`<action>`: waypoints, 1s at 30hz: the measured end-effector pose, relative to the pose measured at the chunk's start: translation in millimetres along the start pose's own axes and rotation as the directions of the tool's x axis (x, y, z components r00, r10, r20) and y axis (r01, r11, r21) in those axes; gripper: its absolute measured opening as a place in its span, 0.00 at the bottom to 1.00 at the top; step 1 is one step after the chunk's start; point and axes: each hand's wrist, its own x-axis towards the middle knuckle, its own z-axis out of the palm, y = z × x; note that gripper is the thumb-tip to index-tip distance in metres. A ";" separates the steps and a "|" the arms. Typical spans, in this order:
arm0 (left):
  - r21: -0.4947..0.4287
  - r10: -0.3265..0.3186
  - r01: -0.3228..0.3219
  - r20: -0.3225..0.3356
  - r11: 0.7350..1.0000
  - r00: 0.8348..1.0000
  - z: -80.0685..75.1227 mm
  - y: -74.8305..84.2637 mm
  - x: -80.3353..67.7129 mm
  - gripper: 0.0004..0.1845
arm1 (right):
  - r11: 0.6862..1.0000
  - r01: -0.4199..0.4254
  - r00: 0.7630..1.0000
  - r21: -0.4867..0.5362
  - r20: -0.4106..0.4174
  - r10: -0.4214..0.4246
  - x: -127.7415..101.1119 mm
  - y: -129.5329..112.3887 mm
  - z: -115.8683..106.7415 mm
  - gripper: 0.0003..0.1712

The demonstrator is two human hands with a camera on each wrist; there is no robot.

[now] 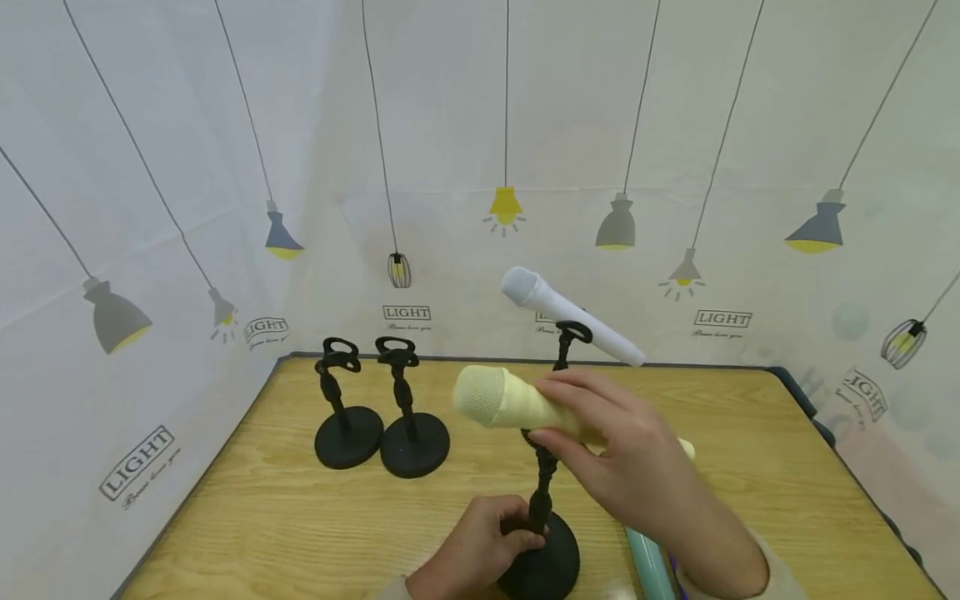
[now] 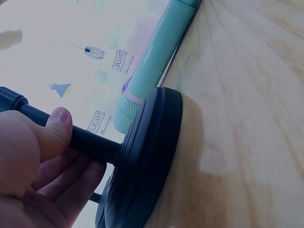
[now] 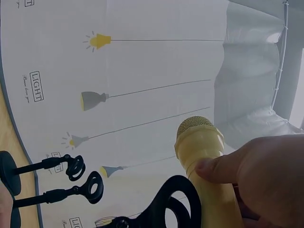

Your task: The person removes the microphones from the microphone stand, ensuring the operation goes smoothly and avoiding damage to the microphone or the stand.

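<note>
On the desk [image 1: 247,525], toward six o'clock, the black stand [image 1: 558,554] has my left fingers [image 1: 508,505] curled round its post. Above, the yellow microphone [image 1: 525,402] is pinched in my right fingers [image 1: 600,404], long axis from half past three to its head near half past nine. I judge I'm mounting it: next, align and press it into the clip [image 3: 156,204].

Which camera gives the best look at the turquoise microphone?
The left wrist view: the turquoise microphone appears close up there, with its patterned band and textured end visible, though the top edge cuts it off. The head view shows only a short, plain stretch at the bottom edge; the right wrist view doesn't show it.
</note>
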 end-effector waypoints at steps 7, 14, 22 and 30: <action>0.037 0.023 -0.023 0.001 0.999 1.000 -1.3 0.8 0.9 0.03 | 0.998 -0.061 0.997 -0.027 -0.058 0.059 -22.1 14.1 -14.0 0.31; 0.037 -0.006 0.006 0.003 0.999 1.000 -1.5 1.8 0.9 0.03 | 0.969 -0.226 0.972 -0.100 -0.094 0.217 -45.6 26.0 -21.3 0.31; 0.022 0.010 -0.010 0.005 1.000 1.000 -1.2 1.3 0.6 0.03 | 0.957 -0.264 0.959 -0.118 -0.134 0.248 -67.6 40.8 -23.6 0.32; 0.018 0.015 -0.015 0.010 1.000 1.000 -1.6 0.1 1.8 0.03 | 0.856 -0.480 0.877 -0.192 -0.097 0.470 -92.6 53.3 -27.0 0.24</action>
